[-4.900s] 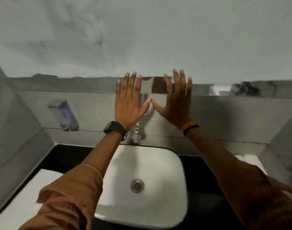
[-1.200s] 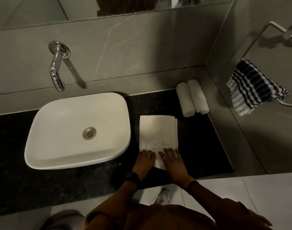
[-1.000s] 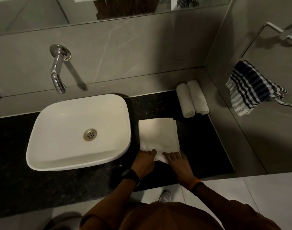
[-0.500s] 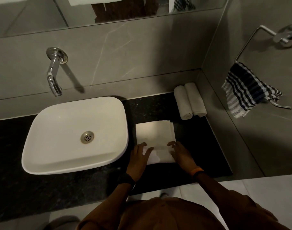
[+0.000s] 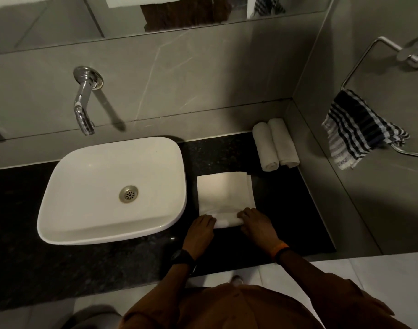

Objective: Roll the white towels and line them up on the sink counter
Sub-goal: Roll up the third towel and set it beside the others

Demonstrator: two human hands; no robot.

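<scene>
Both hands are down on the white towel (image 5: pixel 225 193), which lies flat on the black counter (image 5: pixel 286 205) just right of the white basin (image 5: pixel 89 172). The near end of it is curled up into a short, tight roll, and the far part is spread out in a smooth folded rectangle, its layered edges showing along the right side and far corner. The left hand (image 5: pixel 201 230) sits at the roll's left end, fingers curled onto the cloth; the right hand (image 5: pixel 256 223) presses the right end, fingertips (image 5: pixel 243 213) hooked over the top of the roll. So each grip is closed on the towel's rolled edge, one at either end, with the roll bridging the gap between them.

Off in the back right corner, two rolled towels (image 5: pixel 275 146) lie side by side, touching each other, tucked against the side wall and pointing away from the back wall. They look neat and plump. A wall tap (image 5: pixel 83 108) hangs over the basin, and a striped cloth (image 5: pixel 359 129) is draped on a ring at right.
</scene>
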